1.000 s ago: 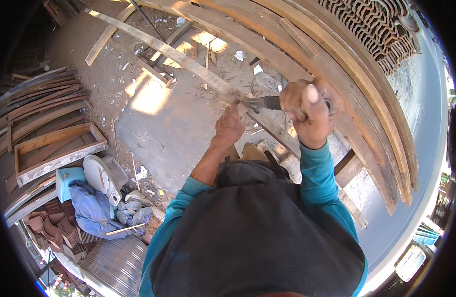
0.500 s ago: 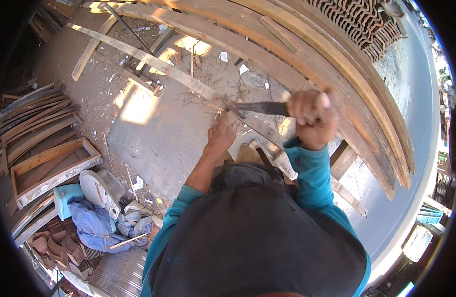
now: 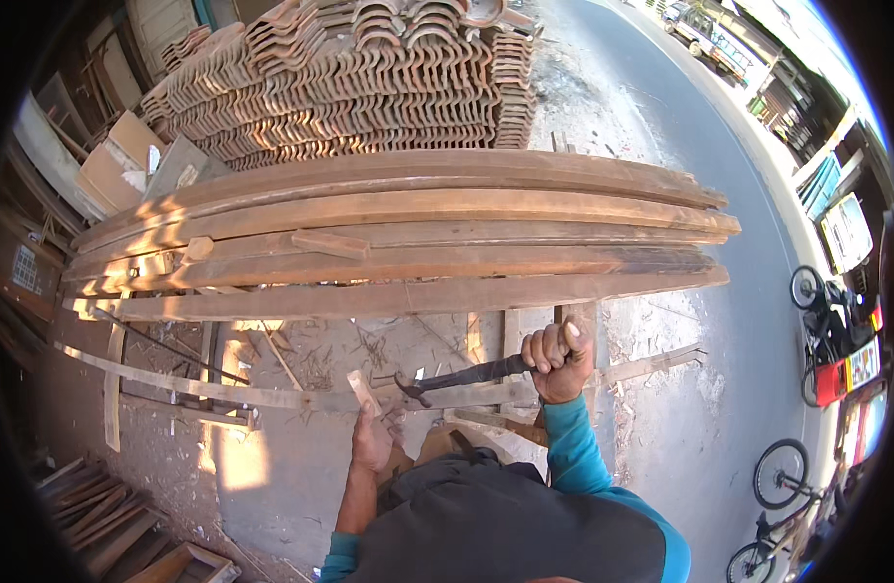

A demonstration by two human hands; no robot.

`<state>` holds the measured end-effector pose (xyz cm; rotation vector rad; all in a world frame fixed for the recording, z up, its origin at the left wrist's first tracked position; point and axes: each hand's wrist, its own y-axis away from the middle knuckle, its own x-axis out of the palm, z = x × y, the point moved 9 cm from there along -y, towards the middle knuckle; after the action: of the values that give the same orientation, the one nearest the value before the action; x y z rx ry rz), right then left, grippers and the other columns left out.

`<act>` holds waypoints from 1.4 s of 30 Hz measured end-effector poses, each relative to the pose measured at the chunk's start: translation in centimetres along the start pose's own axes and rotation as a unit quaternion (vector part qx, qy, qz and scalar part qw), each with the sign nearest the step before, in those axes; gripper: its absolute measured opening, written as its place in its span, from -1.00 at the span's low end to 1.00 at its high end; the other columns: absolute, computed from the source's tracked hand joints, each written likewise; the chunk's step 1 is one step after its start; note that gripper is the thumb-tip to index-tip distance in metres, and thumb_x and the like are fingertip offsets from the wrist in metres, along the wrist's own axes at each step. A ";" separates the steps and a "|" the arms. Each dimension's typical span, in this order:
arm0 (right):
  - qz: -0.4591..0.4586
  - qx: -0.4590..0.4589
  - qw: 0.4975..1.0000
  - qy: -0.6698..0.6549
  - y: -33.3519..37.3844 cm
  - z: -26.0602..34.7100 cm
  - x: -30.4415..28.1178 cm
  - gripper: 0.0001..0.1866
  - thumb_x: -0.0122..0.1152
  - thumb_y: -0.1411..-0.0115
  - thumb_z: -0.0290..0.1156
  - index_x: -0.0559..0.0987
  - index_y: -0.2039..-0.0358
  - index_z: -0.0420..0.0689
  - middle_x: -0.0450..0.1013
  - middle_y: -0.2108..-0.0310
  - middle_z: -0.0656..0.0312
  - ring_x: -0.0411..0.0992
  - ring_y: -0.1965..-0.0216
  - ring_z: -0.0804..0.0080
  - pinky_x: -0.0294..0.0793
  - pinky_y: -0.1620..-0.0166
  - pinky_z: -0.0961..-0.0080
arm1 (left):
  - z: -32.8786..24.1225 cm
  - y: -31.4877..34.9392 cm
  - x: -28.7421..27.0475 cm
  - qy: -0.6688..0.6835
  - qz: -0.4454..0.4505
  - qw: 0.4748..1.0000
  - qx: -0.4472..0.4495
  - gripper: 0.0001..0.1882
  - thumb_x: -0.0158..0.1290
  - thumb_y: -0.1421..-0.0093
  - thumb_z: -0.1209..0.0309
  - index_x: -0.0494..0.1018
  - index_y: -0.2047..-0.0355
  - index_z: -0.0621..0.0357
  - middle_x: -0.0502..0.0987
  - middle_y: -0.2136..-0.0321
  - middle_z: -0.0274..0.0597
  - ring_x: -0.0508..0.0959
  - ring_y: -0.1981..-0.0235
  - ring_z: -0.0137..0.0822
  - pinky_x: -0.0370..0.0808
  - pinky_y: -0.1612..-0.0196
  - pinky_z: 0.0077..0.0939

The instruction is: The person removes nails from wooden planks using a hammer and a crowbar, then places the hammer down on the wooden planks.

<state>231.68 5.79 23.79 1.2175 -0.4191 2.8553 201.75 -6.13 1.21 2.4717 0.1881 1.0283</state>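
Observation:
A claw hammer with a dark handle lies in the grip of my right hand, its fingers wrapped round the handle's end. The hammer's head is just above a long, narrow wooden strip; I cannot tell whether it touches. My left hand is close to the hammer head, holding a short, pale wood block that sticks up past the fingers. The strip runs crosswise in front of my body, with what look like bent nails at its right end.
Thick wooden beams lie side by side beyond the strip, one bearing a short offcut. Stacked clay roof tiles stand farther back. On the right are a road and a bicycle. Timber pieces fill the lower left.
The view has swung up, bringing in the tile stack and more road. My left hand, earlier at the strip by the hammer head, now holds up the wood block. The hammer stays in my right hand.

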 end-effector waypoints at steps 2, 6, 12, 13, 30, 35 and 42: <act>-0.003 -0.019 1.000 0.015 0.7 1.6 0.5 -0.60 -0.07 -0.38 -0.20 0.16 0.62 0.05 0.03 0.82 0.43 0.04 0.81 0.55 0.17 0.61 0.47 | 0.1 -2.1 1.6 0.029 0.020 0.999 -0.021 -0.39 -0.04 -0.33 -0.09 0.30 -0.17 0.12 0.54 0.08 -0.14 0.55 0.13 -0.28 0.49 0.10 -0.38; -0.008 -0.040 0.999 0.005 3.4 4.0 0.8 -0.59 0.02 -0.34 -0.30 0.15 0.64 -0.01 0.08 0.82 0.36 0.08 0.81 0.53 0.22 0.62 0.43 | -0.3 -3.4 7.1 0.041 0.127 0.989 -0.067 -0.39 -0.03 -0.33 -0.09 0.40 -0.05 0.24 0.55 0.14 -0.15 0.52 0.17 -0.33 0.45 0.08 -0.44; -0.009 -0.051 0.989 0.140 6.4 3.1 5.2 -0.61 0.02 -0.31 -0.31 0.18 0.64 -0.04 0.09 0.82 0.34 0.08 0.81 0.51 0.23 0.62 0.42 | -4.7 -4.1 7.3 -0.088 0.153 0.983 0.048 -0.46 0.00 -0.34 -0.02 0.41 0.00 0.26 0.56 0.15 -0.13 0.52 0.24 -0.35 0.46 0.07 -0.43; -0.015 -0.044 0.987 0.155 6.9 2.0 5.5 -0.60 0.04 -0.29 -0.33 0.18 0.66 -0.07 0.09 0.81 0.32 0.06 0.79 0.53 0.20 0.62 0.44 | -5.8 -4.4 6.9 -0.069 0.136 0.986 0.062 -0.46 0.00 -0.34 -0.01 0.41 0.00 0.28 0.55 0.11 -0.11 0.53 0.20 -0.34 0.48 0.05 -0.42; 0.009 -0.131 0.913 0.386 13.3 -1.1 11.6 -0.65 0.09 -0.32 -0.39 0.27 0.60 -0.15 0.30 0.71 0.20 0.24 0.68 0.47 0.23 0.59 0.47 | -1.1 -1.7 -5.1 -0.018 -0.048 0.996 -0.069 -0.64 0.08 -0.34 0.11 0.40 -0.01 0.03 0.60 0.21 -0.22 0.59 0.30 -0.40 0.57 0.26 -0.51; 0.008 -0.098 0.939 0.330 14.6 1.5 9.1 -0.66 0.02 -0.34 -0.37 0.29 0.59 -0.17 0.30 0.69 0.21 0.25 0.65 0.45 0.28 0.52 0.44 | 0.7 1.6 -3.0 -0.051 -0.072 0.995 -0.052 -0.72 0.11 -0.33 0.16 0.46 0.16 0.10 0.56 0.37 -0.32 0.57 0.39 -0.46 0.52 0.35 -0.62; -0.109 -0.122 0.960 0.226 22.1 13.6 0.3 -0.63 -0.11 -0.38 -0.23 0.17 0.58 -0.01 0.12 0.79 0.32 0.11 0.79 0.51 0.27 0.56 0.43 | 5.5 6.2 -5.4 -0.137 -0.145 0.980 -0.029 -0.66 0.16 -0.27 0.11 0.46 0.10 0.03 0.59 0.31 -0.31 0.57 0.33 -0.48 0.51 0.25 -0.59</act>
<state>238.64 -18.92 27.69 0.5115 -0.5547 2.6720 201.44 -15.17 -2.79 2.4096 0.4092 0.5596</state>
